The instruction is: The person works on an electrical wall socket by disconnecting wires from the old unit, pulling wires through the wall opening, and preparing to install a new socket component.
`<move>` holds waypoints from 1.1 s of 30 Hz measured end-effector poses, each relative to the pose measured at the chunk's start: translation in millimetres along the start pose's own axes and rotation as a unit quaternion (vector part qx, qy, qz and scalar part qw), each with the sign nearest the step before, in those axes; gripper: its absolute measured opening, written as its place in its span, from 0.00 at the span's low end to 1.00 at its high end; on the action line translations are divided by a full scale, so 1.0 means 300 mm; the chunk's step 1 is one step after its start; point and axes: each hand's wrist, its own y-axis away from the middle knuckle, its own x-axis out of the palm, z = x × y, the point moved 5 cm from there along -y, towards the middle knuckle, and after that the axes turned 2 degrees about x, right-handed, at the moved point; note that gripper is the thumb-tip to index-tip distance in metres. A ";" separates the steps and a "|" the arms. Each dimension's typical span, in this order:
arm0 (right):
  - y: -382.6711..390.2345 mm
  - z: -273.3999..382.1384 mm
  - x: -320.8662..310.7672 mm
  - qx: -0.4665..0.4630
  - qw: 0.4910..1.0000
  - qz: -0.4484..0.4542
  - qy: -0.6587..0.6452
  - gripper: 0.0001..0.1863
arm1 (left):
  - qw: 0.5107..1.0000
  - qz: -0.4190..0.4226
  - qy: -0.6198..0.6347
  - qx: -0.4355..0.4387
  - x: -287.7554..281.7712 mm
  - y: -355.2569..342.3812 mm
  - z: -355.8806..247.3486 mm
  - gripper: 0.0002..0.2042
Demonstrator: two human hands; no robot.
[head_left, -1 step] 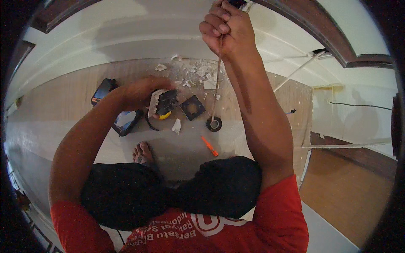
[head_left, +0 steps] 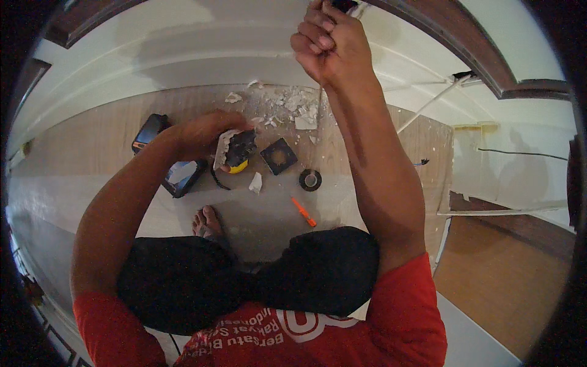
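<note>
My left hand (head_left: 214, 127) is closed on a dark, jagged piece with a crusty white edge (head_left: 238, 147), its fingers partly hidden behind it. Below that piece shows a yellow rounded thing (head_left: 238, 166), and a short black cord (head_left: 219, 178) curves beside it. High up near the wall, my right hand (head_left: 327, 43) is raised with its fingers curled in. What it grips, if anything, cannot be made out. A dark opening (head_left: 343, 5) lies just beyond its fingertips.
A black square plate with a central hole (head_left: 279, 156), a black tape roll (head_left: 310, 180) and an orange pen-like tool (head_left: 304, 212) lie on the floor. White plaster rubble (head_left: 290, 104) is strewn by the wall. Two dark cases (head_left: 150, 131) sit left; a white pipe (head_left: 422, 107) slants at right.
The thin tan strip that ran down from my right hand towards the tape roll no longer shows. My right hand has shifted very slightly; the left stays put.
</note>
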 end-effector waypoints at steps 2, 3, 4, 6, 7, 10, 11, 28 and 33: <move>0.063 0.011 -0.034 -0.006 0.978 -0.158 0.137 0.08 | 0.996 0.014 0.070 -0.053 -0.017 0.004 -0.003 0.22; 0.098 0.014 -0.048 -0.007 0.950 -0.236 0.204 0.08 | 0.993 0.019 0.085 -0.080 -0.031 0.009 -0.007 0.21; 0.125 0.027 -0.038 -0.039 0.933 -0.259 0.246 0.09 | 0.992 0.026 0.064 -0.101 -0.046 0.004 -0.037 0.20; 0.168 0.061 -0.004 -0.102 0.889 -0.302 0.329 0.10 | 0.962 0.026 0.193 -0.192 -0.023 -0.015 -0.022 0.18; 0.172 0.067 0.015 -0.107 0.887 -0.286 0.347 0.11 | 0.906 0.015 0.334 -0.260 -0.003 -0.022 0.010 0.17; 0.183 0.096 0.035 -0.108 0.886 -0.244 0.379 0.13 | 0.834 0.010 0.468 -0.293 0.035 -0.031 0.024 0.15; 0.183 0.101 0.024 -0.097 0.892 -0.233 0.375 0.14 | 0.838 0.014 0.469 -0.279 0.037 -0.033 0.018 0.15; 0.072 0.118 -0.011 -0.119 0.922 -0.192 0.315 0.08 | 0.999 -0.032 0.037 0.005 -0.023 -0.032 -0.068 0.16; 0.058 0.112 -0.001 -0.119 0.925 -0.172 0.316 0.08 | 0.983 0.029 0.152 -0.100 -0.009 -0.043 -0.032 0.15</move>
